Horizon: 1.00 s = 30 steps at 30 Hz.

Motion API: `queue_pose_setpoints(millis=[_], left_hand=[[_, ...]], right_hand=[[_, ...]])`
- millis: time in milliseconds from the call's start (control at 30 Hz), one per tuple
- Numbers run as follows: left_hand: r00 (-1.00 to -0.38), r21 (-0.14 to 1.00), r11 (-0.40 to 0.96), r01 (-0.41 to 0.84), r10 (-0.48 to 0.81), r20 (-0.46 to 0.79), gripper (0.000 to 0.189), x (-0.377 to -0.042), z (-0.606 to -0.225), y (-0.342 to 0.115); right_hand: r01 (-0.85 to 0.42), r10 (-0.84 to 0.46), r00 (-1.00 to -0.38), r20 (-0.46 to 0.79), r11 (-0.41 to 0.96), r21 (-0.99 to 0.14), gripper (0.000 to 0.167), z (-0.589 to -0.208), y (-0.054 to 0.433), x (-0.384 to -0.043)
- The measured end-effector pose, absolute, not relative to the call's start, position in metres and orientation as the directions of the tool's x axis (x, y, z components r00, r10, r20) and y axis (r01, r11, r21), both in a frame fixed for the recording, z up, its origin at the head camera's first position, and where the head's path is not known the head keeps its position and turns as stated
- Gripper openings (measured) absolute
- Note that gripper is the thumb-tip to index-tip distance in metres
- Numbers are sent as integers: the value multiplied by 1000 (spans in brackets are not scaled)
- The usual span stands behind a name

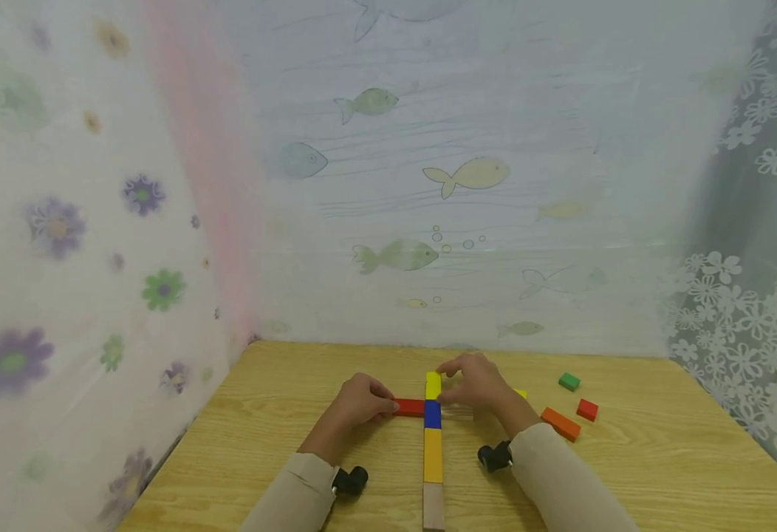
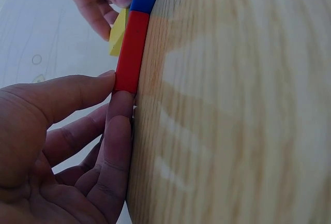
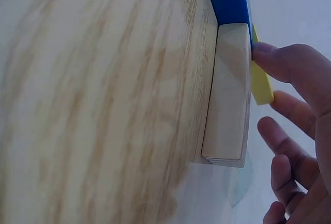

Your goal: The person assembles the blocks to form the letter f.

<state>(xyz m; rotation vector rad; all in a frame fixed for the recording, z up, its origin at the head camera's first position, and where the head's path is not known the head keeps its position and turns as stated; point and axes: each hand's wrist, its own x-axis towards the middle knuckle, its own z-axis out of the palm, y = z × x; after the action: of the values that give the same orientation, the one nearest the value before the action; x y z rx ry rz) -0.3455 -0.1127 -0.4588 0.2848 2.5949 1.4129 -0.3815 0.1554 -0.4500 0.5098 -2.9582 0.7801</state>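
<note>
Lower ctr. of head view: red rect. block (image 1: 410, 408) is laid horiz., left end pinched, right end butted to blue block (image 1: 432, 415). Directly above blue, yellow block (image 1: 433, 385) is held; below, orange-yellow block (image 1: 433, 456) & tan wood block (image 1: 433, 507) are lined up vert. Pale wood block (image 3: 228, 100) is set to blue's right.

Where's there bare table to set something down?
Bare table lies left of the left hand and right of the small red block. It's crowded at the blue block, between the red bar and right hand; the green block and orange block lie right of that hand.
</note>
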Motion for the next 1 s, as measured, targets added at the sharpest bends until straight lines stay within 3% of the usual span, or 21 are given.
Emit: queue_pose_setpoints(millis=[533, 1000], left_hand=[[-966, 843, 528, 101, 256, -44, 14, -347, -461, -114], [-965, 845, 525, 99, 256, -46, 15, -348, -462, -113]], right_hand=[[-210, -273, -962, -24, 792, -573, 49, -449, 154, -383], [-183, -270, -961, -54, 773, -608, 47, -448, 154, -381]])
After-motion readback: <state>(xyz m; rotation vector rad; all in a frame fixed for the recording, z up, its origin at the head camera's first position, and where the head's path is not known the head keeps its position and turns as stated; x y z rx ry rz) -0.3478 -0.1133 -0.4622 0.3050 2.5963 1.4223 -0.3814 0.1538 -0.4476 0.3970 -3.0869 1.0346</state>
